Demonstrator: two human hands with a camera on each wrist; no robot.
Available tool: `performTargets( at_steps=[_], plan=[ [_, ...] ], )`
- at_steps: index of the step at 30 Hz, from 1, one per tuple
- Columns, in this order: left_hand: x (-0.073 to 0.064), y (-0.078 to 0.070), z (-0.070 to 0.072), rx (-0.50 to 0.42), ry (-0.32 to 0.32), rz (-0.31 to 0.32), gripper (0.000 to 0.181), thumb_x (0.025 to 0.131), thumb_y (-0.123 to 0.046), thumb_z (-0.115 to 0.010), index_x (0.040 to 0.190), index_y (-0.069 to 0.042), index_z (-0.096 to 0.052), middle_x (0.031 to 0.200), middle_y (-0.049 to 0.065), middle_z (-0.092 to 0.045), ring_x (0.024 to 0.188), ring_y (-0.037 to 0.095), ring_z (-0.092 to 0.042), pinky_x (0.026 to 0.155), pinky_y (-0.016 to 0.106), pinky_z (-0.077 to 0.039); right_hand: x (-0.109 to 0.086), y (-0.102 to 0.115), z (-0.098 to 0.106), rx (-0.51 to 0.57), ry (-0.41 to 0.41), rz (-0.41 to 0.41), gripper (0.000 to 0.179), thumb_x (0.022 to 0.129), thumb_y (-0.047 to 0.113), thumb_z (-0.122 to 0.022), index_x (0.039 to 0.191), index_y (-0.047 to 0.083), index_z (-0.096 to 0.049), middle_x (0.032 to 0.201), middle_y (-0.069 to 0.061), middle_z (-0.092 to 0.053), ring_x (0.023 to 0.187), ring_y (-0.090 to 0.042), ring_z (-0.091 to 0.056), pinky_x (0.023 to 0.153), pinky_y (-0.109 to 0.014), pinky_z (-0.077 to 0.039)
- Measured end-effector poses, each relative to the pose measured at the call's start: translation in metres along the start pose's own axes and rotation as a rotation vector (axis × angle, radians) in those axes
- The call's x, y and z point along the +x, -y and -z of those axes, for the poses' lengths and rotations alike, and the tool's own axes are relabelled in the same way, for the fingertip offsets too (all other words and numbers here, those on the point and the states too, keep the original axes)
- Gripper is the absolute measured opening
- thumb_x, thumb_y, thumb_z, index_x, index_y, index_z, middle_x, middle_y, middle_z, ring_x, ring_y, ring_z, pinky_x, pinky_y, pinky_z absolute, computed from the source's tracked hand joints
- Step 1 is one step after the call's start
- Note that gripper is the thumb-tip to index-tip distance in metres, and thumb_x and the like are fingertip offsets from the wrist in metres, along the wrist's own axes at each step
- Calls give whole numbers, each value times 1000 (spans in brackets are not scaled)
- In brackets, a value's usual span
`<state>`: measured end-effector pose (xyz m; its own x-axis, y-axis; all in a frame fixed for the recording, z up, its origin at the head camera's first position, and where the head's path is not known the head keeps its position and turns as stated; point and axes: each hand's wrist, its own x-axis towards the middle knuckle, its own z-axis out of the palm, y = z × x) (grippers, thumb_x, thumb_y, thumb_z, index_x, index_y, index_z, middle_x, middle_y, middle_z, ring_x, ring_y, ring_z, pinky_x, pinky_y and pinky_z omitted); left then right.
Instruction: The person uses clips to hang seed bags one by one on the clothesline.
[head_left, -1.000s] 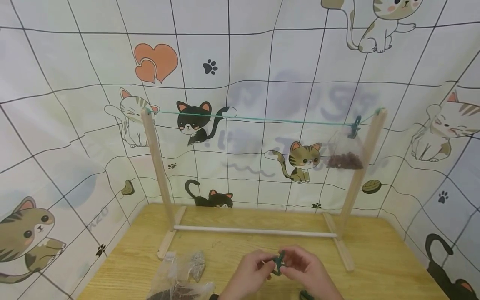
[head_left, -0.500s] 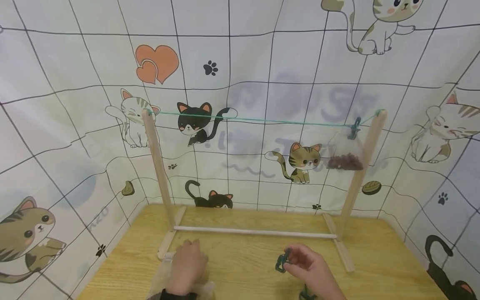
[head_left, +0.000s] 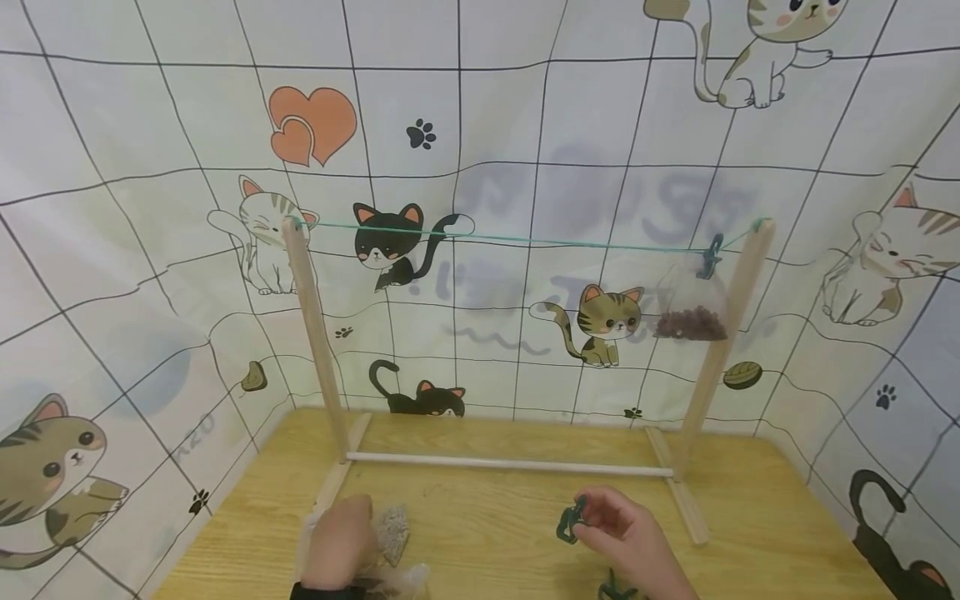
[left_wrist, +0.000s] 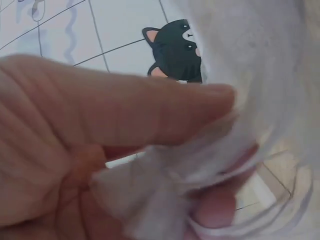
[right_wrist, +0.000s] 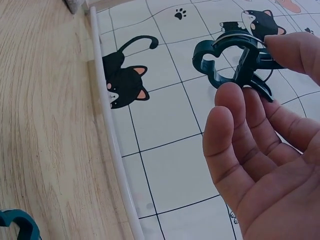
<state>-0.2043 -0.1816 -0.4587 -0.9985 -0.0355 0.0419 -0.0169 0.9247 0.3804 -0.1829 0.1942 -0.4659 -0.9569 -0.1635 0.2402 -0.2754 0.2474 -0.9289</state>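
Note:
My left hand (head_left: 341, 542) is low at the left, over the clear plastic bags. In the left wrist view its thumb and fingers pinch the gathered top of a clear plastic bag (left_wrist: 150, 192); the bag's contents are out of sight there. At the right, my right hand (head_left: 628, 533) pinches a dark green plastic clip (right_wrist: 246, 65) by its handles, thumb on one side and fingers on the other. A small bag of grey bits (head_left: 393, 535) lies beside the left hand. Below the right hand, another green clip (head_left: 615, 588) lies on the table.
A wooden stand with a left post (head_left: 318, 358) and right post (head_left: 723, 358) carries a green cord (head_left: 480, 237). Near its right end, a clip (head_left: 709, 257) holds a bag of dark red pieces (head_left: 692, 323). A white rod (head_left: 510, 464) joins the feet.
My left hand has left the clip, gone left to the bags, then shifted further left and nearer, uncovering the grey-bits bag. My right hand keeps the clip, moving slightly right.

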Motion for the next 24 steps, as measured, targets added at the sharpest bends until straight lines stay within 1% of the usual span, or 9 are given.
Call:
performTargets(
  at_steps=[4,6,8,10,12,14,17,21,24],
  plan=[
    [2,-3,5,-24,-102,-48,15,82,14,-68,94,5,-73,85,17,-72,69,23,-65,62,42,-58,0,-3,2,-13,-14,34,28,94,7,-75,119,0,-67,95,2,-65,82,-8,-65,70,-25,-57],
    [2,-6,8,-50,-153,-83,22,81,16,-67,99,5,-73,90,19,-74,68,23,-65,59,40,-57,0,-4,4,-11,-9,32,28,94,7,-75,120,0,-66,95,2,-65,82,-8,-65,70,-25,-57],
    [2,-8,10,-84,-191,-124,25,81,16,-64,102,6,-73,88,17,-73,63,19,-61,54,34,-52,0,-3,5,-8,0,2,29,94,8,-74,120,-1,-66,96,1,-64,83,-9,-66,71,-26,-58],
    [2,-12,11,-124,-221,-157,28,81,15,-62,106,6,-72,88,17,-73,59,14,-52,49,28,-44,1,-3,7,-3,12,-22,30,95,9,-74,121,-3,-65,96,1,-64,83,-9,-65,72,-26,-58],
    [2,-16,13,-162,-224,-165,29,83,13,-62,110,6,-71,85,13,-71,59,13,-46,50,26,-39,1,-2,8,6,21,-38,31,95,8,-73,122,-4,-64,97,1,-63,84,-9,-65,72,-26,-58],
    [3,-20,14,-189,-234,-168,29,86,11,-63,113,5,-70,79,8,-67,60,12,-45,51,26,-38,1,-2,9,18,23,-26,31,95,6,-73,122,-5,-63,96,0,-63,83,-9,-65,71,-26,-57],
    [2,-30,16,-216,-271,-180,28,85,7,-69,113,2,-71,77,5,-67,59,12,-48,52,27,-43,0,-3,10,36,15,21,30,93,1,-73,120,-7,-62,96,0,-64,83,-8,-65,70,-25,-57],
    [1,-44,17,-220,-352,-284,21,83,8,-74,100,-3,-71,83,6,-71,65,16,-62,60,33,-53,-1,-4,13,51,0,85,30,90,-5,-73,118,-9,-62,95,-1,-66,83,-8,-65,70,-24,-58],
    [2,-57,21,-199,-359,-369,18,84,9,-73,94,-6,-71,87,6,-71,79,21,-69,70,39,-58,-1,-3,17,56,-23,97,31,89,-6,-73,117,-8,-62,95,-1,-67,82,-9,-66,70,-24,-59]
  ],
)
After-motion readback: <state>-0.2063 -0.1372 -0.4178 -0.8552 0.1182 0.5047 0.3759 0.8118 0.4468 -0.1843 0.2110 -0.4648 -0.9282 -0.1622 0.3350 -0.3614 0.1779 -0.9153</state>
